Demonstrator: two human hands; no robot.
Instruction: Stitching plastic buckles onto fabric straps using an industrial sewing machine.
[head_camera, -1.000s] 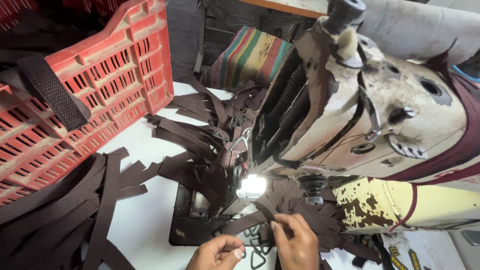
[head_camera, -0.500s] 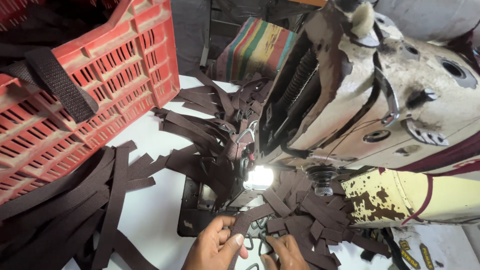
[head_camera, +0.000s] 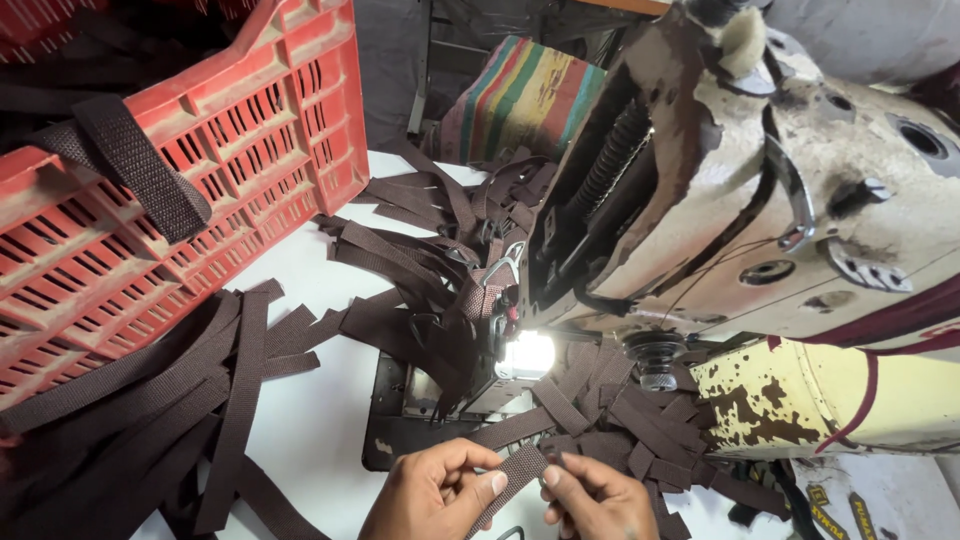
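Since a moment ago, both hands have met at bottom centre: left hand (head_camera: 432, 490) and right hand (head_camera: 598, 497) now pinch one brown strap (head_camera: 512, 474), lifted clear of the sewing machine (head_camera: 800, 230).

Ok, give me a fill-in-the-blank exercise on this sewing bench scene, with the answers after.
1. Both hands, left hand and right hand, pinch one short brown ____ between them.
2. The plastic crate at the left is ____ in colour.
3. A dark strap is draped over the crate's ____.
4. The small lamp under the sewing machine is switched ____.

Missing words: strap; red; rim; on
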